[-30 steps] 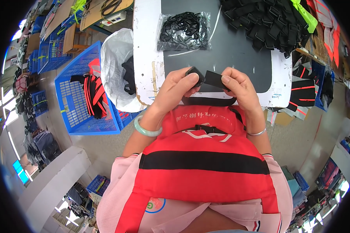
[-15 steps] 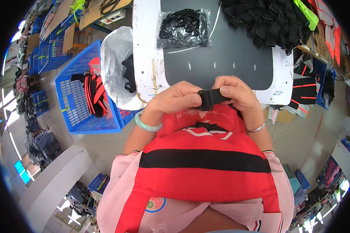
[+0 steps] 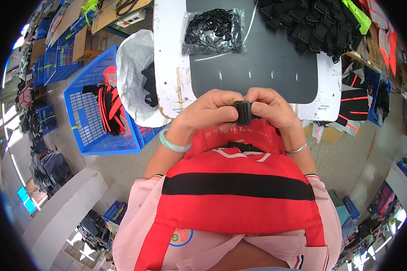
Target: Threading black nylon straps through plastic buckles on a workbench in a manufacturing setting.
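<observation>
A black plastic slider buckle is held upright between my two hands, just off the table's near edge and above my red apron. My left hand pinches it from its left side, thumb on the edge and fingers curled behind. My right hand is closed at the buckle's right side, its thumb against that edge. The black webbing strap that runs through the buckle is mostly hidden behind the fingers. A clear plastic bag of black buckles lies at the far side of the table.
The white table has a dark grey top panel. A pile of black straps with buckles sits at its far right. To the left are a white sack and a blue crate holding red and black cloth.
My right hand has moved in toward the buckle, and the strap length that showed between my hands is now mostly hidden. The buckle has turned to face up more squarely.
</observation>
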`<state>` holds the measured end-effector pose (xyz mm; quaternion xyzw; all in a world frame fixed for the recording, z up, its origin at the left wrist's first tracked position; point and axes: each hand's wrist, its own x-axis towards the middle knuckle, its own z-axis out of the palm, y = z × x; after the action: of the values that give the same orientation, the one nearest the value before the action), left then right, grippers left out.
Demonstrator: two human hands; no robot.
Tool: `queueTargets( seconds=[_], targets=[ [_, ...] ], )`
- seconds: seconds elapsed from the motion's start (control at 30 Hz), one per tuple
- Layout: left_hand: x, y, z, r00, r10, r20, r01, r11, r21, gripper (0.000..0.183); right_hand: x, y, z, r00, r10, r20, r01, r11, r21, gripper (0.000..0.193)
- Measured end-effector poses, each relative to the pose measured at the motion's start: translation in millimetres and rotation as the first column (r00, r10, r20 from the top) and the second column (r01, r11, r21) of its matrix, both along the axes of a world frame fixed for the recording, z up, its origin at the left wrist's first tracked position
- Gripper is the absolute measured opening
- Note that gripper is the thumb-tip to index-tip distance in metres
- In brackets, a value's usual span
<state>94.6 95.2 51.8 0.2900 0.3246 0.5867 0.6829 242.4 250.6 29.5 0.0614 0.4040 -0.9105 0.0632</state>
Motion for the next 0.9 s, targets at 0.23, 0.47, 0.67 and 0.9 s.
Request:
queueTargets(
  seconds=[0.23,0.47,0.67,0.9],
  targets=[
    [2.7,0.8,-4.9,0.997,0.050,-0.061,-0.054,0.995,-0.080,0.013,-1.3,-1.1,14.2,0.996,0.016,-0.093,-0.007,0.995,0.104,0.010],
    [12.8,6.5,-6.9,0.943,0.240,-0.230,-0.280,0.947,-0.161,0.015,-3.4,6.7,18.1,0.985,-0.057,-0.160,0.119,0.904,0.410,0.018],
    [17.8,12.0,4.5,0.389,0.442,-0.809,-0.431,0.863,0.264,0.035,-8.8,5.0,17.9,0.923,-0.293,-0.250,0.382,0.777,0.500,0.012],
    [7.1,5.2,3.1,0.464,0.476,-0.747,-0.470,0.847,0.247,0.034,21.2,64.8,18.4,0.756,-0.515,-0.403,0.482,0.855,-0.189,0.018]
  ],
)
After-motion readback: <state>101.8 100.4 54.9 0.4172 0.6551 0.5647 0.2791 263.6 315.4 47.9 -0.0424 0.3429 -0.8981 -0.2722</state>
